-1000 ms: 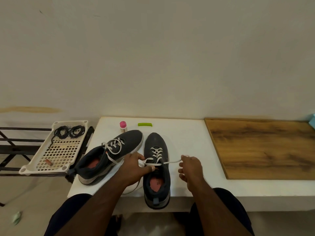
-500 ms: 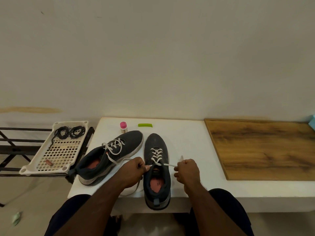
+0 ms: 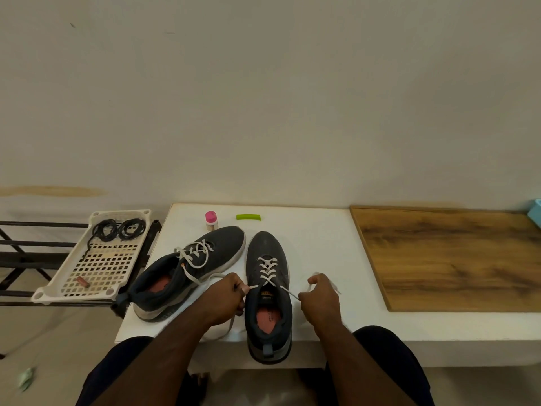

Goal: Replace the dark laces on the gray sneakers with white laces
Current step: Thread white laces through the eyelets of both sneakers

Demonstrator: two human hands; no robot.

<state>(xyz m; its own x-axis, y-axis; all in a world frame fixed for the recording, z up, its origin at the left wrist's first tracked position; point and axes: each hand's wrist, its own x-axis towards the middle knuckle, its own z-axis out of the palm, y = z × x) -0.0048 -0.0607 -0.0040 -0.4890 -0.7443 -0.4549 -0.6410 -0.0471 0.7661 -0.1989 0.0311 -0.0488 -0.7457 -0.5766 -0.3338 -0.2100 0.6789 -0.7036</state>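
Note:
Two gray sneakers stand on the white table (image 3: 322,238). The left sneaker (image 3: 187,271) lies angled, threaded with a white lace. The right sneaker (image 3: 268,288) points away from me, and its white lace (image 3: 267,269) crosses the eyelets. My left hand (image 3: 225,297) pinches the left end of that lace beside the shoe's tongue. My right hand (image 3: 319,297) holds the right end, pulled out to the side. Two coiled dark laces (image 3: 118,230) lie in a white basket tray (image 3: 67,288) to the left.
A small bottle with a pink cap (image 3: 211,220) and a green clip (image 3: 248,217) sit at the table's back. A wooden board (image 3: 450,259) covers the table's right part. A black metal rack (image 3: 17,259) carries the tray. The wall rises just behind.
Both hands drew closer to the right sneaker, then my right hand moved slightly outward and lower, keeping the lace ends taut. The sneakers stayed in place.

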